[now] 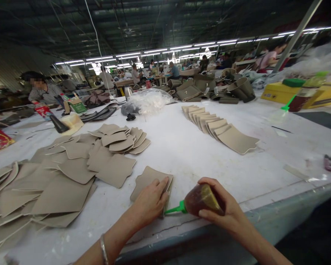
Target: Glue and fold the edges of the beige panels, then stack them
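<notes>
Beige leather-like cut pieces (63, 173) lie scattered in a loose heap on the left of the white table (182, 147). Near the front edge the left hand (150, 200), fingers flat and spread, presses down on a single beige piece (146, 180). Just to its right, the right hand (223, 208) is curled closed around a brown squeeze bottle (201, 200) whose green nozzle (175, 210) points left at that piece's edge, while a neat row of overlapped pieces (220, 129) lies farther back on the right.
</notes>
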Demonstrator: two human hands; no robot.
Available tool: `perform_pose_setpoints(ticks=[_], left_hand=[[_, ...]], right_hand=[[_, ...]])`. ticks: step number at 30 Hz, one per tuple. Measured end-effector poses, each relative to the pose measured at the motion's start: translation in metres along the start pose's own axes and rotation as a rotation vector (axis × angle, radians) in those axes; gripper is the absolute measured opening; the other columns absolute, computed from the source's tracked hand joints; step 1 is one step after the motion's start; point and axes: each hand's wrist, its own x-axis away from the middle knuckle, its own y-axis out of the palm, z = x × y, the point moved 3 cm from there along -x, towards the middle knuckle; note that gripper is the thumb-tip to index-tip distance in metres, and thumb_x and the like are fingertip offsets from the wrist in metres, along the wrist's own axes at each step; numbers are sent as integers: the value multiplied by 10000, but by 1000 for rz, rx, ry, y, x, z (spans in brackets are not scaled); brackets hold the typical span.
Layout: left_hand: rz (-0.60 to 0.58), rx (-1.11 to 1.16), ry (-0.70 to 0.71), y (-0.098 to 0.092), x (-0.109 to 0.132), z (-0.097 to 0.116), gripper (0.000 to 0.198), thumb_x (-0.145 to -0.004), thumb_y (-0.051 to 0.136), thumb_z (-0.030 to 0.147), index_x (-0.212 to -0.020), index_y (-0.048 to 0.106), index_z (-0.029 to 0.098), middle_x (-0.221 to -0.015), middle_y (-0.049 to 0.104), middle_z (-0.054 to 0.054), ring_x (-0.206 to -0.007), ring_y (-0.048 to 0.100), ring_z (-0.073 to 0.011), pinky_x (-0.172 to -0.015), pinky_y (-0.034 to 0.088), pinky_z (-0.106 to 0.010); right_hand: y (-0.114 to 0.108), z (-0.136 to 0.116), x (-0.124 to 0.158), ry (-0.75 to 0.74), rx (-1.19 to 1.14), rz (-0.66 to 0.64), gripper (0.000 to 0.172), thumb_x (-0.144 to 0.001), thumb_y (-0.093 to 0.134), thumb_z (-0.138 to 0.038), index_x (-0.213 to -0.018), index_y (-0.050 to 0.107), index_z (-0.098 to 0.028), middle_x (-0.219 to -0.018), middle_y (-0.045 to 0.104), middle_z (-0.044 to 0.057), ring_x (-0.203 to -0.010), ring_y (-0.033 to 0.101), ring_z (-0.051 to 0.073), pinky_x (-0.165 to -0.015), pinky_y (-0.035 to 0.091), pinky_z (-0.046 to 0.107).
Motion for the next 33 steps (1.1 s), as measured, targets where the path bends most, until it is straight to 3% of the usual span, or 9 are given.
perform_pose_setpoints(ticks=[3,9,11,16,22,26,33], left_hand=[[-10,-9,-13,0,0,0,501,-933,301,337,-1414,376,218,-1075,583,-82,-954,581,-216,-858,419,-304],[3,-7,-1,0,-3,-1,506,-927,286,307,-1411,393,209,-1069,579,-85,-961,579,-228,-861,420,-323],[-4,-4,3,0,-3,-1,512,-922,283,292,-1413,394,204,-1050,580,-82,-953,579,-225,-858,420,-322],[-5,22,17,0,-5,-3,518,-920,283,282,-1419,389,192,-1041,579,-79,-963,574,-218,-868,416,-310],[-2,22,23,0,-5,-3,508,-910,278,253,-1397,419,215,-1020,581,-71,-936,578,-212,-847,421,-309],[-6,32,28,0,-6,-3,508,-908,280,248,-1397,419,228,-1013,588,-65,-945,575,-209,-848,417,-307],[-1,42,43,1,-7,-4,515,-906,271,247,-1401,412,250,-997,588,-64,-927,578,-216,-846,423,-329]], right_hand=[[-2,4,-2,-8,11,-13,506,-767,740,-349,-1193,483,-259,-1115,543,39,-990,554,256,-858,440,337],[-14,9,-17,-98,122,211,487,-785,737,-363,-1188,477,-279,-1104,525,20,-979,539,244,-890,399,355],[-13,8,-17,-98,98,186,486,-785,740,-355,-1186,475,-287,-1101,521,12,-974,542,233,-886,401,342],[-8,5,-14,-48,38,-15,489,-781,744,-324,-1192,483,-282,-1146,520,18,-1032,533,239,-894,411,318],[-22,7,-32,-146,160,216,485,-784,737,-355,-1187,482,-268,-1106,536,24,-988,545,249,-888,413,350],[-23,10,-30,-222,219,218,481,-792,736,-351,-1193,479,-282,-1152,524,25,-1058,515,255,-938,381,359],[-20,10,-25,-202,203,203,488,-796,741,-374,-1201,478,-304,-1147,528,15,-1026,529,244,-909,398,343]])
